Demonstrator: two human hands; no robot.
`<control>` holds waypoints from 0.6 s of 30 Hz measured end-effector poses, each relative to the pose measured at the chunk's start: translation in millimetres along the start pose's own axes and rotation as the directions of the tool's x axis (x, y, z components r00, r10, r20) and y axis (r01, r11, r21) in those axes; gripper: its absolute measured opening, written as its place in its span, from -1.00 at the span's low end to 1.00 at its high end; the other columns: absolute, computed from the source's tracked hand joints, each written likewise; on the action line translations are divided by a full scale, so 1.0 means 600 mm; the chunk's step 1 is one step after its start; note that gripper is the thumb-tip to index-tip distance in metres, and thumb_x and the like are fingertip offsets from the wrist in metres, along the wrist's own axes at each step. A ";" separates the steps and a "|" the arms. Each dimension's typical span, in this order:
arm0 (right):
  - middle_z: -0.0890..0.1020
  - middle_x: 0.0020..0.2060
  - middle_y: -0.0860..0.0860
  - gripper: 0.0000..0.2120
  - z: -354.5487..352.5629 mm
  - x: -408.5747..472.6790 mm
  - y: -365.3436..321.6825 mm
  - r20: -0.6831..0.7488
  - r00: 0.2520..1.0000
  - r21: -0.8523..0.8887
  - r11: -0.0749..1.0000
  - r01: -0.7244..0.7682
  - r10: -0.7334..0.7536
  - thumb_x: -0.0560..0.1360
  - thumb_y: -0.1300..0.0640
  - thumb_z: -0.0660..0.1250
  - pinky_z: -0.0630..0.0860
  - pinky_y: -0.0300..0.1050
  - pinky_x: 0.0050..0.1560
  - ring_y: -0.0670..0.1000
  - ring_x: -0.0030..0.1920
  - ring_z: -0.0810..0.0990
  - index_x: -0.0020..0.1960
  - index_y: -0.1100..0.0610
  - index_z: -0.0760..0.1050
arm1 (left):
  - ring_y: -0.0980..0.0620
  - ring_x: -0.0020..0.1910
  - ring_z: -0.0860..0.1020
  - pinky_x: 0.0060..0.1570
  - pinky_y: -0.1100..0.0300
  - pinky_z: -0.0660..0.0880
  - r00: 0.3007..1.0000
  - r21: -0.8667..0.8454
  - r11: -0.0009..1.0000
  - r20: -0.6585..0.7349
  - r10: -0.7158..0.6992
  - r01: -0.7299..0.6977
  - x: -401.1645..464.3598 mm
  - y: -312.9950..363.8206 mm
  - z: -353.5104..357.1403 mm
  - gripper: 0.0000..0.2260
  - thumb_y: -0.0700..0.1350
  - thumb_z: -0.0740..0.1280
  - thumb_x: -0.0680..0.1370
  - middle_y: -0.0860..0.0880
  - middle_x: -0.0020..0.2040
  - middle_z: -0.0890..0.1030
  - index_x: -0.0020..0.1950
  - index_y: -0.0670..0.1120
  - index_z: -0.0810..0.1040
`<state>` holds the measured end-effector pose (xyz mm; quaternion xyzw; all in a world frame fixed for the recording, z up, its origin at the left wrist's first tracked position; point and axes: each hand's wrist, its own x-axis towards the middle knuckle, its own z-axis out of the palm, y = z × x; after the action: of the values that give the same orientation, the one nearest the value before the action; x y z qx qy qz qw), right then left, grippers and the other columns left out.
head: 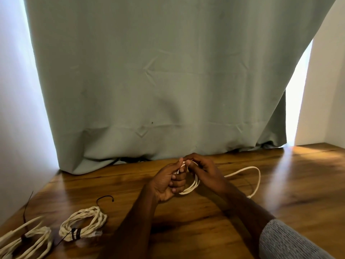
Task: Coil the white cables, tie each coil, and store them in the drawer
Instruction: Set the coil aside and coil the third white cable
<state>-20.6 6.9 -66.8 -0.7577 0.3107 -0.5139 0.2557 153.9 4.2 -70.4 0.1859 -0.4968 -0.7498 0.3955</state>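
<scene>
Above the wooden table (205, 217), my left hand (169, 181) grips a small coil of white cable (193, 185), its loops hanging below my curled fingers. My right hand (200, 166) pinches the cable at the top of the coil, fingertips close to my left thumb. The cable's loose tail (256, 176) arcs out to the right and lies on the table. A finished white coil (84, 223), bound with a black tie, lies at the front left. Another tied white coil (28, 242) sits at the bottom left corner, partly cut off.
A loose black tie (105, 198) lies on the table behind the finished coil. A grey-green curtain (158, 81) hangs down to the table's back edge. White walls stand at the left and right. No drawer is in view.
</scene>
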 end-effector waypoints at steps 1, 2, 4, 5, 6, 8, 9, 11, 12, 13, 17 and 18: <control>0.71 -0.11 0.07 -0.83 0.002 -0.002 0.002 -0.015 0.998 0.058 0.997 -0.053 0.054 0.65 0.21 0.28 0.55 -0.12 -0.08 0.01 -0.12 0.65 0.08 0.18 0.65 | 0.17 -0.62 0.12 -0.59 0.30 0.09 1.000 0.022 1.000 -0.021 -0.013 0.013 0.001 -0.001 0.001 -0.67 0.08 0.22 0.62 0.06 -0.52 0.21 -0.27 -0.07 0.44; 0.69 -0.17 0.13 -0.84 0.005 -0.003 0.005 -0.018 0.992 0.133 0.984 -0.119 0.123 0.64 0.20 0.30 0.53 -0.07 -0.12 0.04 -0.18 0.62 0.03 0.18 0.66 | 0.17 -0.63 0.13 -0.58 0.29 0.08 0.999 0.052 0.998 -0.043 -0.031 0.033 0.001 -0.004 0.001 -0.65 0.08 0.21 0.62 0.06 -0.54 0.21 -0.30 -0.06 0.42; 0.64 -0.24 0.20 -0.83 0.007 -0.003 0.009 -0.006 0.972 0.229 0.947 -0.226 0.233 0.64 0.16 0.31 0.50 -0.03 -0.17 0.09 -0.25 0.58 -0.05 0.14 0.66 | 0.16 -0.64 0.14 -0.55 0.27 0.05 0.995 0.101 0.992 -0.077 -0.067 0.075 -0.003 -0.006 0.001 -0.62 0.08 0.19 0.61 0.05 -0.56 0.22 -0.36 -0.04 0.41; 0.63 -0.28 0.18 -0.82 0.007 -0.002 0.008 0.002 0.966 0.235 0.938 -0.253 0.260 0.64 0.15 0.31 0.49 -0.06 -0.23 0.08 -0.30 0.58 -0.08 0.12 0.66 | 0.16 -0.65 0.14 -0.55 0.27 0.04 0.993 0.113 0.990 -0.088 -0.076 0.085 -0.004 -0.007 0.000 -0.62 0.08 0.19 0.61 0.05 -0.56 0.22 -0.37 -0.04 0.40; 0.61 -0.33 0.13 -0.81 0.007 -0.002 0.006 0.007 0.963 0.223 0.938 -0.265 0.270 0.64 0.16 0.30 0.47 -0.14 -0.31 0.04 -0.36 0.56 -0.09 0.12 0.64 | 0.16 -0.64 0.14 -0.55 0.27 0.05 0.992 0.115 0.990 -0.096 -0.076 0.087 -0.004 -0.007 -0.002 -0.62 0.08 0.20 0.61 0.05 -0.56 0.22 -0.37 -0.04 0.40; 0.54 -0.42 0.06 -0.80 0.008 -0.001 -0.007 0.001 0.962 0.194 0.944 -0.267 0.272 0.66 0.16 0.27 0.37 -0.25 -0.47 -0.04 -0.46 0.49 -0.07 0.20 0.59 | 0.16 -0.64 0.14 -0.56 0.27 0.06 0.992 0.093 0.992 -0.109 -0.070 0.080 -0.001 -0.009 -0.001 -0.63 0.10 0.21 0.60 0.06 -0.55 0.20 -0.36 -0.04 0.37; 0.50 -0.43 0.05 -0.78 0.008 0.000 -0.014 -0.007 0.958 0.186 0.942 -0.281 0.287 0.68 0.14 0.24 0.33 -0.29 -0.51 -0.05 -0.48 0.46 -0.07 0.22 0.55 | 0.16 -0.64 0.14 -0.56 0.27 0.05 0.991 0.071 0.995 -0.120 -0.068 0.076 0.001 -0.008 0.000 -0.62 0.11 0.21 0.60 0.06 -0.56 0.19 -0.35 -0.04 0.35; 0.45 -0.45 0.03 -0.69 0.010 0.004 -0.023 -0.005 0.936 0.185 0.920 -0.346 0.353 0.69 0.01 0.19 0.27 -0.30 -0.55 -0.06 -0.50 0.42 -0.09 0.19 0.50 | 0.16 -0.66 0.14 -0.57 0.29 0.04 0.988 0.021 0.997 -0.138 -0.066 0.070 0.006 -0.008 0.002 -0.60 0.14 0.21 0.60 0.06 -0.57 0.19 -0.36 -0.05 0.34; 0.45 -0.47 0.02 -0.63 0.011 0.005 -0.027 0.007 0.918 0.171 0.904 -0.393 0.397 0.69 -0.07 0.17 0.25 -0.32 -0.56 -0.06 -0.52 0.41 -0.13 0.17 0.49 | 0.16 -0.66 0.13 -0.58 0.31 0.05 0.987 0.008 0.998 -0.144 -0.067 0.069 0.008 -0.009 0.003 -0.59 0.15 0.21 0.59 0.06 -0.58 0.19 -0.37 -0.05 0.34; 0.44 -0.49 0.02 -0.57 0.011 0.004 -0.029 0.028 0.898 0.149 0.887 -0.438 0.439 0.68 -0.13 0.16 0.22 -0.32 -0.56 -0.07 -0.54 0.41 -0.19 0.15 0.48 | 0.16 -0.67 0.13 -0.59 0.32 0.05 0.986 0.012 0.997 -0.154 -0.069 0.072 0.008 -0.010 0.003 -0.59 0.16 0.21 0.58 0.06 -0.59 0.19 -0.38 -0.04 0.34; 0.45 -0.50 0.04 -0.52 0.014 -0.008 -0.022 0.163 0.855 0.219 0.826 -0.518 0.493 0.64 -0.20 0.20 0.12 -0.30 -0.54 -0.04 -0.54 0.45 -0.15 0.18 0.59 | 0.13 -0.69 0.17 -0.58 0.30 0.10 0.980 0.077 0.995 -0.194 -0.048 0.064 0.006 -0.012 0.001 -0.57 0.18 0.19 0.59 0.04 -0.60 0.21 -0.39 -0.03 0.33; 0.41 -0.51 0.02 -0.55 0.015 -0.006 -0.020 0.153 0.859 0.253 0.821 -0.512 0.488 0.64 -0.19 0.20 0.10 -0.29 -0.54 -0.05 -0.55 0.42 -0.14 0.17 0.55 | 0.12 -0.69 0.19 -0.59 0.31 0.13 0.980 0.059 0.997 -0.194 -0.033 0.045 0.006 -0.010 0.002 -0.58 0.18 0.20 0.58 0.04 -0.60 0.22 -0.39 -0.03 0.34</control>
<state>-10.7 18.1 -63.5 -0.6250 0.4104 -0.4367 0.5002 148.5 3.2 -75.1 0.2797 -0.4757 -0.7198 0.4211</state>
